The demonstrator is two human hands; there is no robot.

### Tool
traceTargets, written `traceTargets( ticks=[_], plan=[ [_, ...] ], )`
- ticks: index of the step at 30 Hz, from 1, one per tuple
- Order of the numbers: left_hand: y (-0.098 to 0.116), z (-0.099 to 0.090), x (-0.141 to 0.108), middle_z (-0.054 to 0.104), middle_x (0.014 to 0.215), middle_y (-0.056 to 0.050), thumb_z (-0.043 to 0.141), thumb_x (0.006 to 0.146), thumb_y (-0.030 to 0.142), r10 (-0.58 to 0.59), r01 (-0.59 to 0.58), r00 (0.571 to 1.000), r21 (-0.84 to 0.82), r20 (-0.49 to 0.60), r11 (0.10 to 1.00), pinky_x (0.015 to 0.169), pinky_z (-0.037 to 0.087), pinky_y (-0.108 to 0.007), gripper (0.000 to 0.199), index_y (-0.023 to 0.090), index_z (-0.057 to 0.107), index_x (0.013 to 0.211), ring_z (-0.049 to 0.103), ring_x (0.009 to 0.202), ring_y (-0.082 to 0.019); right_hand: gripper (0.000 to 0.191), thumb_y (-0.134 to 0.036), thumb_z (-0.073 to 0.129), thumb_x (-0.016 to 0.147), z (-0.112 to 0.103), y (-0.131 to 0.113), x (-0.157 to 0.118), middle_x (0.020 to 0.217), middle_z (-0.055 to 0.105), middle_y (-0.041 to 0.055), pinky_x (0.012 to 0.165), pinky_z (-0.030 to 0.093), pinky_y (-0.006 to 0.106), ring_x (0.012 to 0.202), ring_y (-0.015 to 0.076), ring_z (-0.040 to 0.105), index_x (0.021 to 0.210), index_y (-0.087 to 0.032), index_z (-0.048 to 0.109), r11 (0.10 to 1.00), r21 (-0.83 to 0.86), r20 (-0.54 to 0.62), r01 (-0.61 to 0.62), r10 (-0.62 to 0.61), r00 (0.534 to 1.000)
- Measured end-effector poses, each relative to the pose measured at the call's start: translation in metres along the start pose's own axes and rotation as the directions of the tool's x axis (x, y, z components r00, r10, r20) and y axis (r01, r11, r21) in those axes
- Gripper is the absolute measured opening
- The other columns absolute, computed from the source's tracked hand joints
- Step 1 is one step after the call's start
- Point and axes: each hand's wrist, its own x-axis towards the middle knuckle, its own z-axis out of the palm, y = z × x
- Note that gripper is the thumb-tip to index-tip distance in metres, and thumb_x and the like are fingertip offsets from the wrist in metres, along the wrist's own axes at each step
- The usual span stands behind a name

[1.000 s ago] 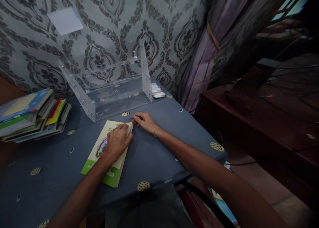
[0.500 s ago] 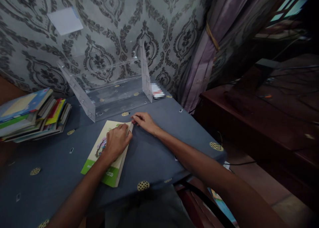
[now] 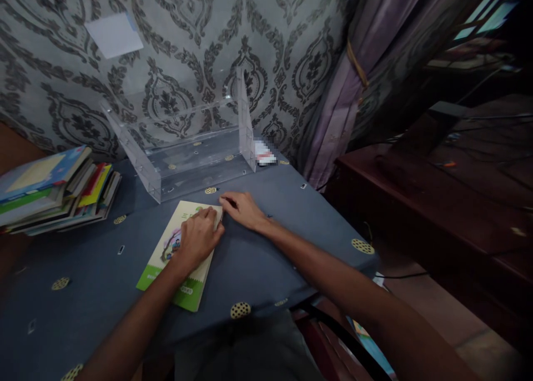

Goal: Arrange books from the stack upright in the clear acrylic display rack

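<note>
At 11 o'clock lies the green-and-cream book, the left hand open across it, the right hand curled by its far corner, grip unclear; beyond, stacked books at 10, clear rack at 11.

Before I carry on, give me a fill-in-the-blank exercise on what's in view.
1. The left hand lies on a closed ____.
2. Its cover has a ____ band along the bottom.
3. The purple curtain hangs to the ____ of the clear rack.

Missing words: book; green; right.
</note>
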Motion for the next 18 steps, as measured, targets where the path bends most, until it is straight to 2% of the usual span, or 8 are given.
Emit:
traceTargets(
  ticks=[2,5,7,9,11,13,16,18],
  plan=[
    [-0.001,0.003,0.0,0.071,0.117,-0.013,0.049,0.095,0.029,0.024,-0.024,0.999,-0.007,-0.029,1.0,0.083,0.054,-0.039,0.025,0.015,0.065,0.11,0.068,0.109,-0.03,0.026,-0.025,0.05,0.097,0.001,0.0,0.0,0.081,0.074,0.0037,0.068,0.04,0.024,0.072,0.0146,0.063,0.098,-0.016,0.073,0.996,-0.085,0.066,0.014,-0.009,0.998],
    [-0.008,0.007,-0.001,0.069,0.126,-0.013,0.051,0.096,0.028,0.066,-0.067,0.996,-0.027,-0.058,0.997,0.086,0.056,-0.041,0.026,0.016,0.065,0.113,0.068,0.11,-0.031,0.026,-0.025,0.05,0.097,0.003,0.0,-0.001,0.088,0.075,0.0061,0.07,0.041,0.025,0.076,0.0163,0.064,0.105,-0.016,0.073,0.986,-0.166,0.105,0.016,0.001,0.995],
    [-0.018,0.01,-0.002,0.066,0.133,-0.013,0.052,0.095,0.029,0.128,-0.132,0.99,-0.057,-0.064,0.99,0.09,0.056,-0.043,0.027,0.017,0.066,0.116,0.066,0.116,-0.031,0.026,-0.025,0.05,0.097,0.003,-0.002,-0.001,0.089,0.075,0.0068,0.071,0.041,0.026,0.077,0.0167,0.064,0.107,-0.015,0.073,0.979,-0.202,0.118,0.028,-0.004,0.993],
    [-0.034,0.013,-0.007,0.062,0.14,-0.012,0.054,0.096,0.034,0.223,-0.228,0.973,-0.105,-0.059,0.968,0.099,0.053,-0.044,0.034,0.018,0.063,0.124,0.06,0.127,-0.031,0.025,-0.023,0.051,0.097,0.002,-0.004,-0.002,0.085,0.074,0.0073,0.07,0.04,0.026,0.075,0.0168,0.063,0.1,-0.014,0.074,0.972,-0.229,0.131,0.045,-0.015,0.991],
    [-0.054,0.016,-0.017,0.055,0.149,-0.011,0.054,0.096,0.045,0.328,-0.328,0.944,-0.163,-0.03,0.93,0.111,0.045,-0.044,0.049,0.02,0.055,0.138,0.048,0.14,-0.029,0.025,-0.022,0.052,0.097,0.002,-0.005,-0.002,0.081,0.073,0.0073,0.069,0.039,0.026,0.074,0.017,0.061,0.091,-0.014,0.075,0.967,-0.248,0.148,0.064,-0.027,0.989],
    [-0.073,0.017,-0.033,0.041,0.159,-0.009,0.056,0.093,0.06,0.414,-0.398,0.909,-0.22,0.034,0.891,0.118,0.036,-0.046,0.07,0.025,0.04,0.152,0.036,0.148,-0.029,0.023,-0.021,0.054,0.096,0.002,-0.005,-0.001,0.08,0.074,0.0071,0.07,0.04,0.027,0.076,0.0175,0.062,0.087,-0.015,0.075,0.965,-0.251,0.159,0.08,-0.041,0.986],
    [-0.095,0.015,-0.063,0.024,0.166,-0.007,0.062,0.081,0.074,0.499,-0.45,0.856,-0.28,0.138,0.848,0.123,0.025,-0.052,0.096,0.033,0.023,0.159,0.023,0.153,-0.032,0.021,-0.019,0.056,0.095,0.003,-0.004,0.0,0.087,0.075,0.0075,0.075,0.042,0.027,0.083,0.0187,0.064,0.088,-0.016,0.075,0.963,-0.25,0.164,0.099,-0.059,0.985],
    [-0.101,0.013,-0.083,0.019,0.167,-0.006,0.066,0.075,0.075,0.521,-0.461,0.836,-0.296,0.171,0.837,0.123,0.023,-0.056,0.107,0.036,0.015,0.16,0.019,0.154,-0.035,0.022,-0.019,0.055,0.096,0.005,-0.003,0.0,0.09,0.076,0.008,0.078,0.043,0.028,0.087,0.0196,0.066,0.09,-0.016,0.076,0.964,-0.242,0.172,0.111,-0.07,0.983]
  ],
)
